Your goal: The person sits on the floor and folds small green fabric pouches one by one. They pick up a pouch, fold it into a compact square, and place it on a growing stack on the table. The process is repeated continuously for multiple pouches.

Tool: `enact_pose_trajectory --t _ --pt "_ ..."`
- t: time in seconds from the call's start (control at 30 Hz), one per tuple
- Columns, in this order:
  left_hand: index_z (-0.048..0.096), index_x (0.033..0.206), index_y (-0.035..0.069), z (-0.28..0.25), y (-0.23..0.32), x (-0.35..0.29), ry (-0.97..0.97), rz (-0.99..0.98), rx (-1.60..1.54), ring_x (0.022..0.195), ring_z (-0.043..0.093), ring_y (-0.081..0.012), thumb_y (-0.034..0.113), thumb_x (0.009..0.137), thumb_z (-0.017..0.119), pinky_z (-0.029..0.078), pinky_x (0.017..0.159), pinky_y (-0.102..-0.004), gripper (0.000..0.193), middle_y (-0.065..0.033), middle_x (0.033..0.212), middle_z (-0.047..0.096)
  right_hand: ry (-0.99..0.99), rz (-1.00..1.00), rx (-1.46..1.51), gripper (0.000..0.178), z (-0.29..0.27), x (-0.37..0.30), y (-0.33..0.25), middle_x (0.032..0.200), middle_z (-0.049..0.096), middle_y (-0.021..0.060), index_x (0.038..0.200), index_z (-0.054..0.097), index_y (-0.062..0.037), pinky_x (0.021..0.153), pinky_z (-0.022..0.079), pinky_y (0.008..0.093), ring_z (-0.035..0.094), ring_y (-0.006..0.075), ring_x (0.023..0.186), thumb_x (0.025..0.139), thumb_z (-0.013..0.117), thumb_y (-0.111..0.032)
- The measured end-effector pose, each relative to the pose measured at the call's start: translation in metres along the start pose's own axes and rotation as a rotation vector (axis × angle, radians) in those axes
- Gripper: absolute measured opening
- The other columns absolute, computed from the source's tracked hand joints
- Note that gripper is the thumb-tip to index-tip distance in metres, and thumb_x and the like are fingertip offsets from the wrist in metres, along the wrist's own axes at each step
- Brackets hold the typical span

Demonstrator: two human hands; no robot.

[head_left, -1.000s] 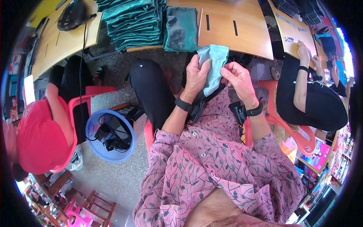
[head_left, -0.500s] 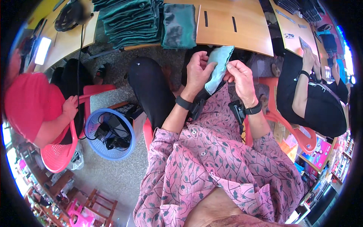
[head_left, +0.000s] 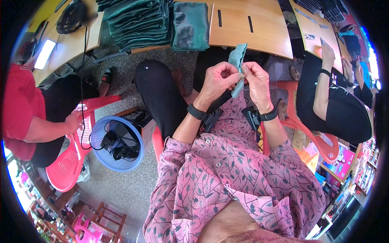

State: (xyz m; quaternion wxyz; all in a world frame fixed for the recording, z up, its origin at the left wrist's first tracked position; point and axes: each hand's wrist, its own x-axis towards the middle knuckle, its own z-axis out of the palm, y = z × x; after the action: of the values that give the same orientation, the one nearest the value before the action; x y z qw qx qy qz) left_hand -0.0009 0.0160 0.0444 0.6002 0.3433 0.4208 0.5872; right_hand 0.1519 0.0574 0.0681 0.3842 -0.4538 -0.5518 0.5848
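A small folded piece of green fabric (head_left: 238,56) with a wavy edge stands nearly edge-on above my lap. My left hand (head_left: 217,84) grips its left side, thumb and fingers pinched together. From the other side my right hand (head_left: 257,84) pinches the same fabric, its thumb meeting the left thumb at the middle. The top of the fabric sticks up past my fingers and its lower tip hangs below them. My fingers cover the middle part.
Ahead stands a wooden table (head_left: 265,28) with a tall stack of green fabric (head_left: 135,24) and a smaller pile (head_left: 190,26) beside it. A blue basket (head_left: 137,158) of black cables is on the floor at left. People sit on both sides, near red chairs (head_left: 63,170).
The fabric has turned from showing its broad face to nearly edge-on, and my hands have come together on it. The person at left has leaned away from the chair back.
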Motion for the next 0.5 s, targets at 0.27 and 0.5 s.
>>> enact_pose_trajectory --t 0.27,0.5 --pt "0.066 0.091 0.001 -0.0038 0.0029 0.0002 0.039 -0.06 0.102 0.06 0.06 -0.0054 0.018 0.087 0.075 0.049 0.052 -0.0198 0.02 -0.0004 0.076 0.067 0.037 -0.048 -0.076 0.011 0.0078 -0.0032 -0.0023 0.083 0.063 -0.0035 0.101 0.066 -0.002 0.064 0.048 0.0196 0.056 0.0032 0.071 0.097 0.061 -0.011" --pt "0.065 0.09 0.001 -0.0069 -0.0017 0.0019 0.081 -0.074 0.057 0.06 0.059 -0.0052 0.016 0.091 0.069 0.048 0.054 -0.0207 0.015 0.0005 0.074 0.065 -0.014 -0.007 -0.018 0.013 0.0098 -0.0064 -0.0083 0.087 0.066 -0.0003 0.105 0.066 -0.0003 0.069 0.051 0.0209 0.059 0.0047 0.075 0.096 0.063 -0.008"
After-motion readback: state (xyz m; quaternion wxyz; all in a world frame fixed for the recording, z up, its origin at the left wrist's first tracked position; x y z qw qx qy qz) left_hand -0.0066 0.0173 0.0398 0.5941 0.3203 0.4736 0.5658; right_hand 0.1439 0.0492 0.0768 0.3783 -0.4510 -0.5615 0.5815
